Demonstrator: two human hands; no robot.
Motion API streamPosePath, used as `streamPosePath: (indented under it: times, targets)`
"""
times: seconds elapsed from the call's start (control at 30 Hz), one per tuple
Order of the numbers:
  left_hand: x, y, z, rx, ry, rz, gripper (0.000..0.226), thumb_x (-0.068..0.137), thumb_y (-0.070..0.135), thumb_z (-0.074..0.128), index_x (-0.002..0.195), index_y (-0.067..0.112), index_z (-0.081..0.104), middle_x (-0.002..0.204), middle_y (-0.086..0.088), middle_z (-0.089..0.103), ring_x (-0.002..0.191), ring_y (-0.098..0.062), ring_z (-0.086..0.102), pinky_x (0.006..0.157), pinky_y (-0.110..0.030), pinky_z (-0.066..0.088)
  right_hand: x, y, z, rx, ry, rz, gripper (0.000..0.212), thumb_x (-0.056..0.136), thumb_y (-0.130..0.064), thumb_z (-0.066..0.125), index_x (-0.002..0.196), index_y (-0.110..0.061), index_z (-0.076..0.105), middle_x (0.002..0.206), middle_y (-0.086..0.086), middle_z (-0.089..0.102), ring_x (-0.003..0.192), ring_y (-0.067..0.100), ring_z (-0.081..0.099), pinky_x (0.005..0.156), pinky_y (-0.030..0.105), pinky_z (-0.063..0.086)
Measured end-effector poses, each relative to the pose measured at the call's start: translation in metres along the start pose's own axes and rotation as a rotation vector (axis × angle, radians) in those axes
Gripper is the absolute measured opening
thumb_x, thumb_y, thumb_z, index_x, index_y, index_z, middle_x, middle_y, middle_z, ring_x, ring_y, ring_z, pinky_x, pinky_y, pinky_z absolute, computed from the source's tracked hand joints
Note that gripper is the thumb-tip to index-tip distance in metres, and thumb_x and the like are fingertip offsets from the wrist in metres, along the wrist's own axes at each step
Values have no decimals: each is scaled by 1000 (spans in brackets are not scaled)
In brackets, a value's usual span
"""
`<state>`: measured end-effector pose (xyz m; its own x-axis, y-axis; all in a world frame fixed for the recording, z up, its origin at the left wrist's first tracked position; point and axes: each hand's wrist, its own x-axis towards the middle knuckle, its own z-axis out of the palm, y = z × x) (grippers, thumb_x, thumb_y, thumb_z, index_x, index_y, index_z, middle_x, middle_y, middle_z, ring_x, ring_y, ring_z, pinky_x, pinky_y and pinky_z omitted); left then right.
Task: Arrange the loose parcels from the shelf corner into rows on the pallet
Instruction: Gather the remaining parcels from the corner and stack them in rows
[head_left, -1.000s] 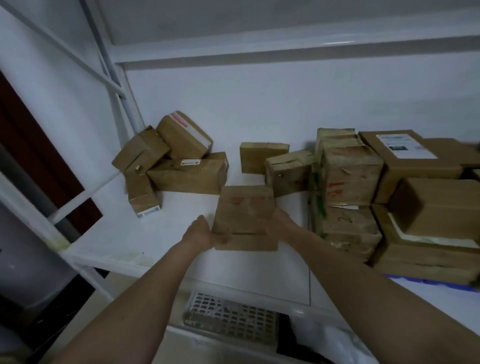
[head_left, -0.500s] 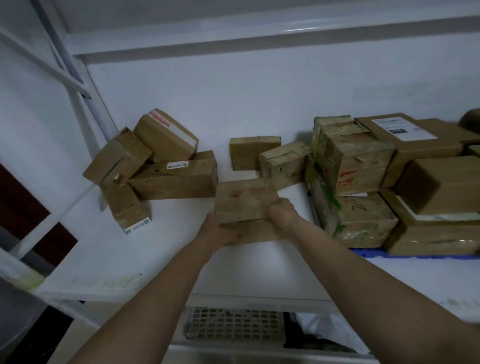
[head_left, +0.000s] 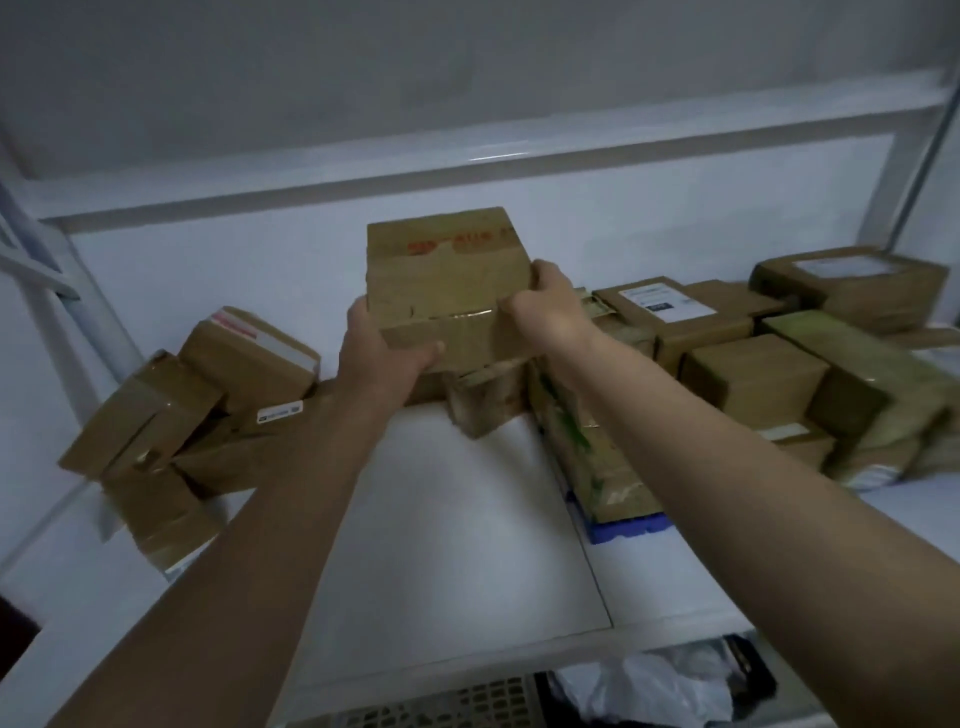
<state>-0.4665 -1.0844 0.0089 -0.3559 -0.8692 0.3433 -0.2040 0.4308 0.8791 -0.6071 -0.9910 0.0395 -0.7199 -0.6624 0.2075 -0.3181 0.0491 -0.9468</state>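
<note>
A brown cardboard parcel with red print is held up in the air above the white shelf. My left hand grips its lower left corner from below. My right hand grips its right edge. Several loose parcels lie heaped in the left shelf corner. To the right, stacked parcels sit in rows on a blue pallet, of which only the front corner shows. A small parcel lies just below the held one.
White shelf posts rise at the far left and far right. An upper shelf beam runs above the parcels. Below the shelf edge sit a perforated crate and a white plastic bag.
Both hands have lifted the parcel off the shelf and carried it up and to the right, toward the stacked parcels. The view has swung to the right.
</note>
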Motion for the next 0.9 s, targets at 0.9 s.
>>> streamPosePath:
  times: [0.9]
  targets:
    - [-141, 202, 404, -246, -711, 105, 42, 77, 30, 78, 113, 24, 57, 114, 11, 64, 97, -2, 60, 84, -22, 50, 9, 129, -481, -74, 699, 249, 44, 90, -11, 42, 133, -15, 52, 125, 8, 55, 107, 25, 50, 96, 40, 44]
